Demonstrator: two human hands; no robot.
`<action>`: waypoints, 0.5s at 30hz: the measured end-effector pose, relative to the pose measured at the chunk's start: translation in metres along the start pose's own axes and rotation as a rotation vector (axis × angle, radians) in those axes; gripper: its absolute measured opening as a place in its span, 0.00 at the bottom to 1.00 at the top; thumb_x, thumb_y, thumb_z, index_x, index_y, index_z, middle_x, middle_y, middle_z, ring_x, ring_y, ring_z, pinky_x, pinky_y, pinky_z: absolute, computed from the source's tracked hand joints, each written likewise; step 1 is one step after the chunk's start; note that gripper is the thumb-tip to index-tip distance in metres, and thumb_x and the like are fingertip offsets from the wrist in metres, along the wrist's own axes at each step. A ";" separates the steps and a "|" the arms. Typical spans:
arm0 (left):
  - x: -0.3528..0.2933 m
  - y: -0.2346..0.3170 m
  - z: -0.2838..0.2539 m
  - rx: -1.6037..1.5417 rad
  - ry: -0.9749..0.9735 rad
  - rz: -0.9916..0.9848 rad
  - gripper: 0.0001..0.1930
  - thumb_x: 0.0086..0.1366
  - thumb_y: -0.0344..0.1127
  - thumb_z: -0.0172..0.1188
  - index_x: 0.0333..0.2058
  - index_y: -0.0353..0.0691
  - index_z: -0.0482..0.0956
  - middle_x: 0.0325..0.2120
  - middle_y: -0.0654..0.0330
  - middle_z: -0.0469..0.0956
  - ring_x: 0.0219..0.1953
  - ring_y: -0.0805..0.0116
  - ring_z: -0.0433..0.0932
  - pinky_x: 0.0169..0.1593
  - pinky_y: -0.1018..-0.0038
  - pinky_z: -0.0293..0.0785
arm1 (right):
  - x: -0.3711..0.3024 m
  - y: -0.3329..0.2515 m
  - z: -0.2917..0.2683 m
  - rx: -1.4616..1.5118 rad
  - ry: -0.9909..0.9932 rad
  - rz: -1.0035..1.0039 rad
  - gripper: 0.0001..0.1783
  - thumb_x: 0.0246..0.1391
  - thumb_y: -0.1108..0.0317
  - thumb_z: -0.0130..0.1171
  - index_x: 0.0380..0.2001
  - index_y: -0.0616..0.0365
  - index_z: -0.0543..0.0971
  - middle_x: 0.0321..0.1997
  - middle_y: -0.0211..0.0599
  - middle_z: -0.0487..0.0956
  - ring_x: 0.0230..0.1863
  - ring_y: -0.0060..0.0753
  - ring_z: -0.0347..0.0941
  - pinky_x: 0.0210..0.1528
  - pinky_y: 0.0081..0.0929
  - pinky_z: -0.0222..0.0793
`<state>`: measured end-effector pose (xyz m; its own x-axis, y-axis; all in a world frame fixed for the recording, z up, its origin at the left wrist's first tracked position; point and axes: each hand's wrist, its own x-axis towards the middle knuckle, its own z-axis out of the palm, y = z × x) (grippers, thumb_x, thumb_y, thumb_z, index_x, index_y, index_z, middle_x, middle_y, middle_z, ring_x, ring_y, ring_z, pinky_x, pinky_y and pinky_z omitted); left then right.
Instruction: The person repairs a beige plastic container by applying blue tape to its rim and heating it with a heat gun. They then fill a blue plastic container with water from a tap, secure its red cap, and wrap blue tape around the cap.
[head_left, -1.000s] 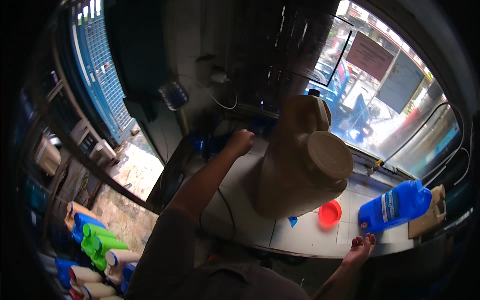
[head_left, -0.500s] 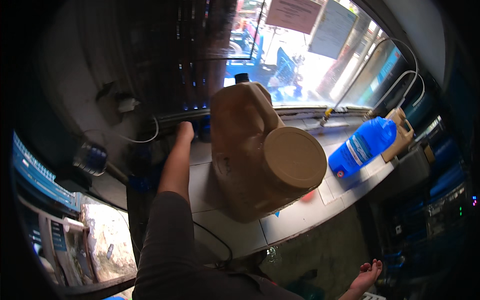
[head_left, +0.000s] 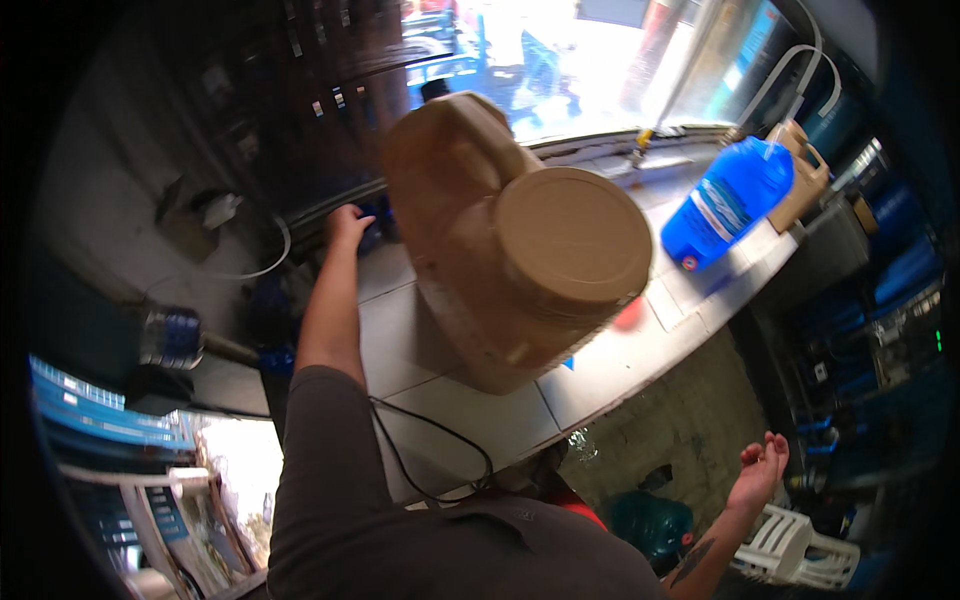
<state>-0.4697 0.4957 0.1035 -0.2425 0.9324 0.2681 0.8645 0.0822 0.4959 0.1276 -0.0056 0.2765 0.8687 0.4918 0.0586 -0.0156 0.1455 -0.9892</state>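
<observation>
A large tan plastic jug [head_left: 450,230] with a wide round tan lid [head_left: 575,235] and a small black cap [head_left: 435,90] stands on the white tiled counter [head_left: 430,430]. My left hand [head_left: 348,222] reaches past its left side toward the wall. The thumb stands apart from the fingers, and no object shows in them. Just beside that hand are dark blue items [head_left: 378,230], partly hidden behind the jug. At the lower right my right hand [head_left: 762,470] hangs away from the counter, fingers loosely bent and apart, holding nothing.
A blue jug [head_left: 725,205] and a smaller tan jug [head_left: 800,180] stand on the counter's right. A black cable [head_left: 470,490] loops over its near edge. On the floor are a green bottle [head_left: 650,525] and a white plastic stool [head_left: 790,545]. A window [head_left: 570,80] lies behind.
The view has shifted, bringing the floor and stool more into sight. My left thumb now sticks out from the hand. The right hand stays off the counter.
</observation>
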 end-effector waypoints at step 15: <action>-0.004 0.050 0.000 -0.039 0.053 0.153 0.12 0.49 0.32 0.63 0.35 0.48 0.81 0.40 0.63 0.78 0.46 0.59 0.74 0.49 0.66 0.72 | 0.000 0.001 0.009 -0.078 0.020 -0.021 0.14 0.59 0.66 0.47 0.48 0.53 0.67 0.45 0.27 0.71 0.30 0.17 0.65 0.35 0.17 0.61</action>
<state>-0.4261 0.4959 0.1274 -0.1334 0.9130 0.3854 0.8757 -0.0735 0.4772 0.1229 0.0021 0.2770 0.8784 0.4717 0.0777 0.0409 0.0879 -0.9953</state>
